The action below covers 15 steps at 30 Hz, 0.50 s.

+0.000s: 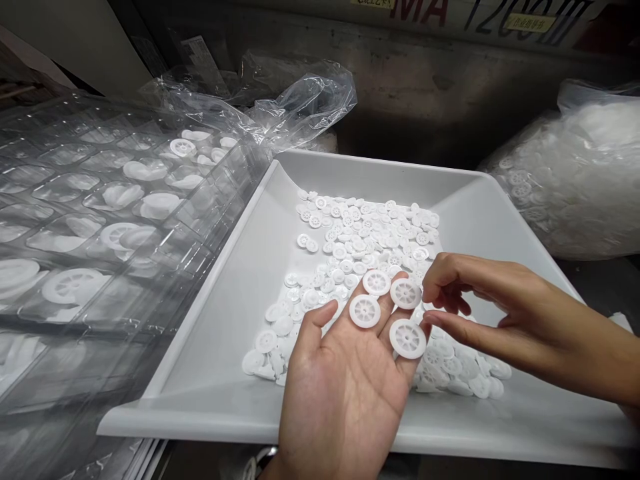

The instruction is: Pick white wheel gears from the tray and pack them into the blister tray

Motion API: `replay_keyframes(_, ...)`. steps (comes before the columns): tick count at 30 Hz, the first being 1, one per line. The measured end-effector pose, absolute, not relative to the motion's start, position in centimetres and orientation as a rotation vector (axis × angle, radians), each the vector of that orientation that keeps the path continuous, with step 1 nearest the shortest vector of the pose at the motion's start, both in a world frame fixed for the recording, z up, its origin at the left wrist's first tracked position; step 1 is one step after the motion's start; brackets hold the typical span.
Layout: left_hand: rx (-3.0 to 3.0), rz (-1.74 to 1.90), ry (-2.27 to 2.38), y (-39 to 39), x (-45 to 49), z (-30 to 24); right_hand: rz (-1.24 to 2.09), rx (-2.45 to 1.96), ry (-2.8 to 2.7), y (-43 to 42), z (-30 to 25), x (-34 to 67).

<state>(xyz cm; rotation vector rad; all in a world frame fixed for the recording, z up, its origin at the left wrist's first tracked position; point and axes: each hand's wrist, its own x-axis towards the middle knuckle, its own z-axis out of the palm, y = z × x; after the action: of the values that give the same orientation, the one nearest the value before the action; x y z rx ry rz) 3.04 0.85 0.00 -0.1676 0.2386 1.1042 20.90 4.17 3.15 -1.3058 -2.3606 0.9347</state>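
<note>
My left hand (350, 373) lies palm up above the tray, its fingers stretched out under several round white plastic wheels. These spoked wheels (365, 311) rest flat on the fingers, a larger wheel (407, 339) nearest the little finger. From the right comes my right hand (480, 307), thumb and index finger curled close together in a pinch beside the edge of the upper right wheel (405, 293). What sits between those fingertips is too small to make out. Beneath both hands, many similar loose wheels (350, 247) are heaped in a grey tray (225, 380).
Stacked clear plastic blister trays (125, 220) with white wheels in their pockets stand at the left. A crumpled clear bag (300, 100) lies behind the grey tray's far left corner. At the right sits a full bag of white parts (585, 180). A machine panel (425, 80) rises behind.
</note>
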Motion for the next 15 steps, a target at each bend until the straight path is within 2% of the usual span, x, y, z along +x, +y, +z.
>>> replay_keyframes(11, -0.133, 1.116, 0.168, 0.78, 3.06, -0.11, 0.895, -1.313, -2.350, 4.21, 3.22, 20.63)
replay_keyframes(15, -0.097, 1.113, 0.231, 0.95, 2.88, -0.01, 0.774, -1.353, -2.353, 4.42, 3.44, 21.21)
